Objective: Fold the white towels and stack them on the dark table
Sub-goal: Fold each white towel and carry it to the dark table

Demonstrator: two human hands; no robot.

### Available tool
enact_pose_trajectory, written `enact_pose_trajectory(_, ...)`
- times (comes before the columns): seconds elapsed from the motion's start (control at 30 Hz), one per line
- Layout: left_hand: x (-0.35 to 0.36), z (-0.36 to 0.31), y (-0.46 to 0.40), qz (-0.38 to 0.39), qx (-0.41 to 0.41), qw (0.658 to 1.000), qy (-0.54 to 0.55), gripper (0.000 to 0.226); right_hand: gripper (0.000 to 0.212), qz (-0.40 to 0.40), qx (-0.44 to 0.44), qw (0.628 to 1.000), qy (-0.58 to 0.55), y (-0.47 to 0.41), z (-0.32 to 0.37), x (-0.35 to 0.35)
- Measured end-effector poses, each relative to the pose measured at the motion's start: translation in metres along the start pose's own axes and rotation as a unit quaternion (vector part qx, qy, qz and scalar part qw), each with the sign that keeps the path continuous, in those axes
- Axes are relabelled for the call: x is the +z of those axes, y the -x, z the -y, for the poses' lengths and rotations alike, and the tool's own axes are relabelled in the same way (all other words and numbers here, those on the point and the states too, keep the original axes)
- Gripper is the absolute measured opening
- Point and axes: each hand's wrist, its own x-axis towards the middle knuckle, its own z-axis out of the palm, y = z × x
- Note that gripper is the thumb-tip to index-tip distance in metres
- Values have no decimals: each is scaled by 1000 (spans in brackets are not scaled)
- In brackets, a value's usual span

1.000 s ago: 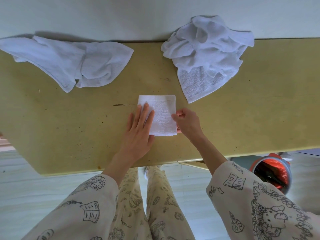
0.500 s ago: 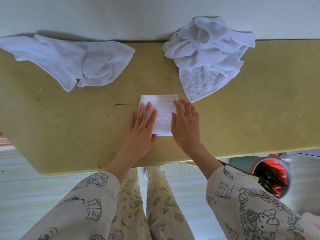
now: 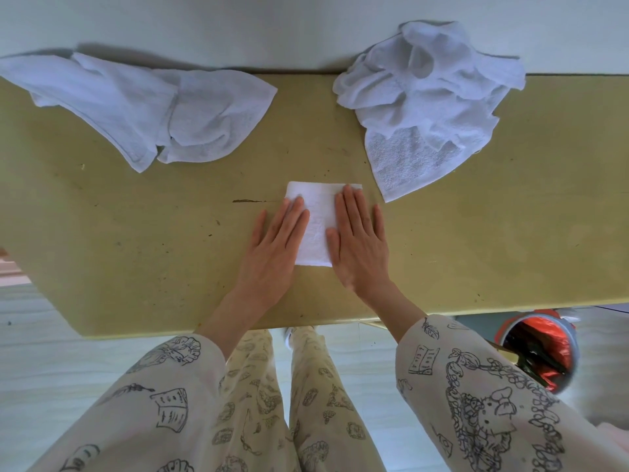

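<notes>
Right hand now lies flat beside the left hand, fingers straight, both pressing the folded towel at centre frame.

Single view, head-worn, wide-angle. Looks steeply down and forward over the desk from close above its near edge. Far edge meets the wall at top of frame; the wearer's own sleeves, legs and the floor fill the bottom. Edges bow from lens distortion.
</notes>
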Motion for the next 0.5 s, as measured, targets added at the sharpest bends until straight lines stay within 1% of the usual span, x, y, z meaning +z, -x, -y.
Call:
enact_pose_trajectory(0.1,-5,7,2,39,19,999,23,70,56,-6,0,1000,5,-1,0,0)
enact_pose_trajectory(0.17,-11,18,1,73,44,993,87,76,56,-10,0,1000,4,0,0,1)
enact_pose_trajectory(0.23,-24,29,-3,96,24,982,161,87,57,-11,-1,1000,1,0,0,1)
enact_pose_trajectory(0.27,-31,32,-7,80,-7,977,198,89,57,-12,0,1000,1,0,0,2)
enact_pose_trajectory(0.3,-37,33,-13,44,-47,970,235,86,57,-14,0,1000,2,0,0,2)
enact_pose_trajectory(0.37,-48,32,-34,-28,-131,951,279,70,56,-18,-1,1000,2,-1,1,2)
enact_pose_trajectory(0.4,-52,31,-46,-27,-165,943,288,60,56,-20,-2,1000,2,0,0,2)
enact_pose_trajectory(0.43,-53,30,-59,-2,-187,938,290,50,56,-21,-2,1000,3,0,0,2)
enact_pose_trajectory(0.5,-55,30,-83,79,-191,944,258,38,57,-24,-2,1000,4,0,0,3)
